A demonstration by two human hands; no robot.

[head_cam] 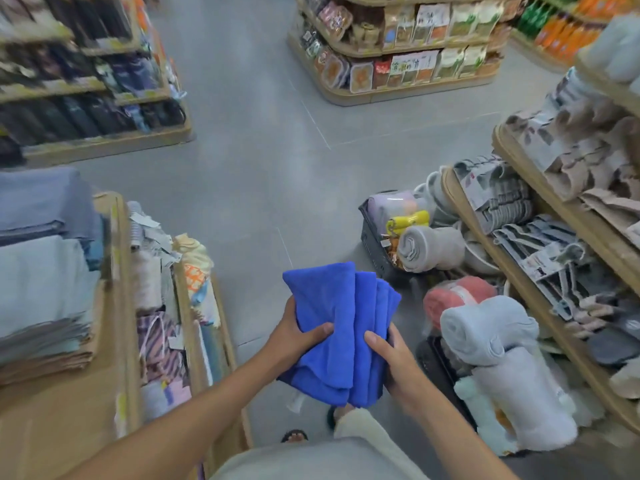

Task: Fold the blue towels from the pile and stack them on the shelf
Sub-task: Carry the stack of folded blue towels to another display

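- Near centre of a shop aisle: I hold a bundle of blue towels (341, 327) in both hands, in the air above the grey floor (263, 168), touching no shelf.
- My left hand (298, 336) grasps the bundle's left edge, with the thumb lying across the top of the cloth and the fingers hidden beneath it.
- My right hand (393, 355) grasps the right edge the same way, thumb on top and fingers curled under.
- The towels are folded into several layers. The layers fan out in steps along the far right side, and the near end droops between my forearms.
- To the left, a wooden shelf unit (119, 271) carries stacks of folded pale blue and grey linens (38, 282) and, on its lower tier, mixed patterned cloths.
- To the right, a second wooden shelf unit (519, 282) holds packaged grey and beige textiles.
- On the floor beside the right unit, a dark basket (372, 244) holds a rolled grey blanket (429, 247). Nearer to me lie a pink roll (453, 296) and a light blue roll (491, 334).
- Across the aisle at the far side, a rounded display (398, 95) is stocked with packets. Their labels are too blurred to read.
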